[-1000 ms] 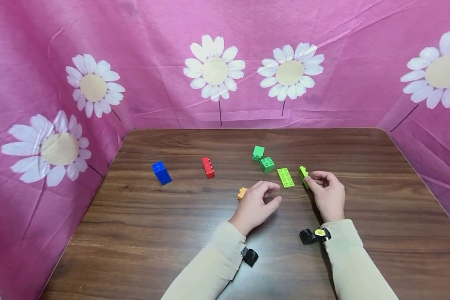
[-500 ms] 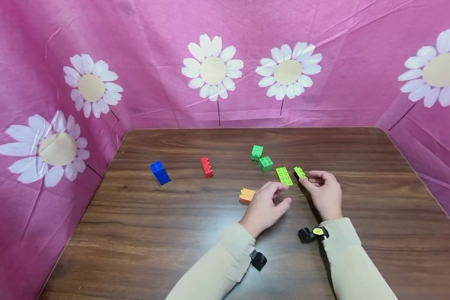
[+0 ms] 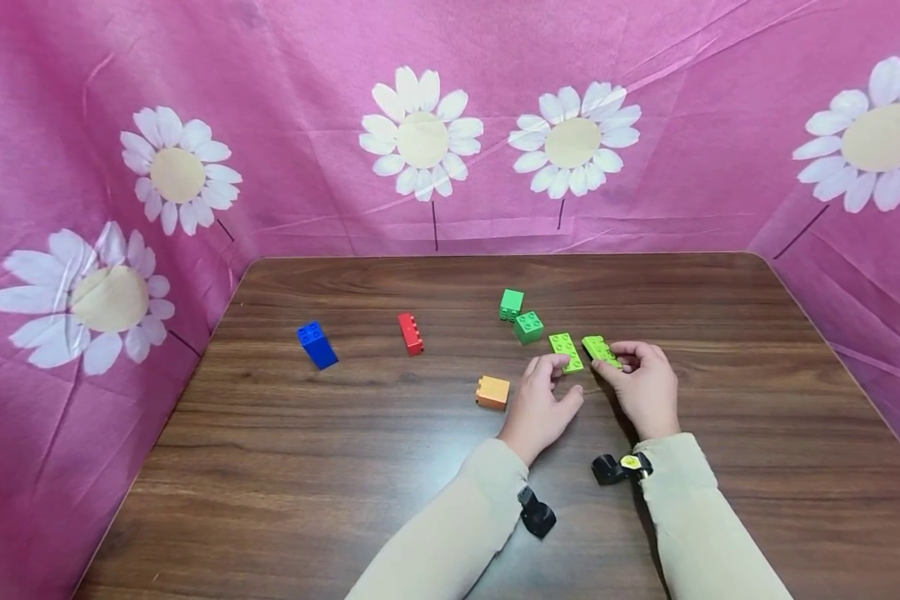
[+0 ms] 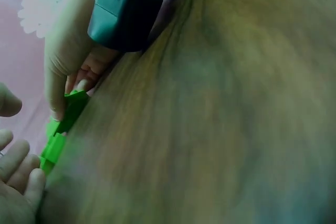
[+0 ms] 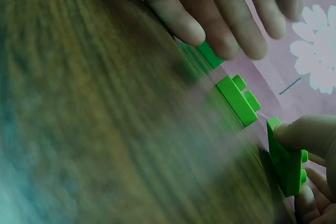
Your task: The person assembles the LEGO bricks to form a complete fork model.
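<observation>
My right hand (image 3: pixel 624 368) pinches a lime green plate (image 3: pixel 600 350) between thumb and fingers, held just above the table; in the right wrist view the same plate (image 5: pixel 286 158) sits tilted in the fingers. A second lime green plate (image 3: pixel 566 351) lies flat just to its left, apart from it (image 5: pixel 239 100). My left hand (image 3: pixel 549 388) hovers at that plate's near end with loosely bent fingers and holds nothing. The left wrist view shows the held plate (image 4: pixel 73 106) under my right fingers, blurred.
An orange brick (image 3: pixel 492 392) lies left of my left hand. Two dark green bricks (image 3: pixel 512 304) (image 3: pixel 528 327) sit behind the plates. A red brick (image 3: pixel 410 333) and a blue brick (image 3: pixel 317 345) lie further left on the wooden table (image 3: pixel 307 467). Pink daisy cloth walls three sides.
My left hand slid right, away from the orange brick, to the lying plate. My right hand turned its plate from on edge to nearly flat and brought it left.
</observation>
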{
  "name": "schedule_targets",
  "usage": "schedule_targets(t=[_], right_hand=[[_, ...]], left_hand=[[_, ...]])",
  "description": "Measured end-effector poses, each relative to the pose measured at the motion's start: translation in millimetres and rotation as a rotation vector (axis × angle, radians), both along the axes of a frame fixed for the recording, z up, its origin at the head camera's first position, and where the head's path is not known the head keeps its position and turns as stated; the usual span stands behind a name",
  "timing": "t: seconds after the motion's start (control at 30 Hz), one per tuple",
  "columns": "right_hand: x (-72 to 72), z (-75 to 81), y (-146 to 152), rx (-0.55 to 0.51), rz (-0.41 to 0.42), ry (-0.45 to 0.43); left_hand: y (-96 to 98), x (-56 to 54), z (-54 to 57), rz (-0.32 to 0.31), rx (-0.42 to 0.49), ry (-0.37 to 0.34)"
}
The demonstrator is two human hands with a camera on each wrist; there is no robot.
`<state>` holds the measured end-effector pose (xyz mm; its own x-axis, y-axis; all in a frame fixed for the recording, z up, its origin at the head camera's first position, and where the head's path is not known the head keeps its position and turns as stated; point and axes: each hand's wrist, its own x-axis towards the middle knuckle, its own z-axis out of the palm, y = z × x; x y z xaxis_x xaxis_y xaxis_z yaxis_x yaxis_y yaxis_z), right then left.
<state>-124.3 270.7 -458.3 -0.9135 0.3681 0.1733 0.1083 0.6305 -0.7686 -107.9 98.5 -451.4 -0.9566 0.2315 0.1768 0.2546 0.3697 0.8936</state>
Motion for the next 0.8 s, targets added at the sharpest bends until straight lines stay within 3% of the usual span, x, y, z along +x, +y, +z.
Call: schedule_targets(t=[0.4,0.67,0.8], right_hand=[[0.7,1.4,-2,0.056,0.029,-0.014],[0.6,-0.1,-2,0.067,0.034,-0.006],[0.7,-1.0,-2,0.069,0.031,0.001]], left_hand=[[13.6,-12.5,-5.6,0.121,-0.110,0.005],[20.1,-28.9,-4.8,0.157,-0.217,0.022],[20.7,-35.6,-1.3,0.147,-0.273,-0.008]])
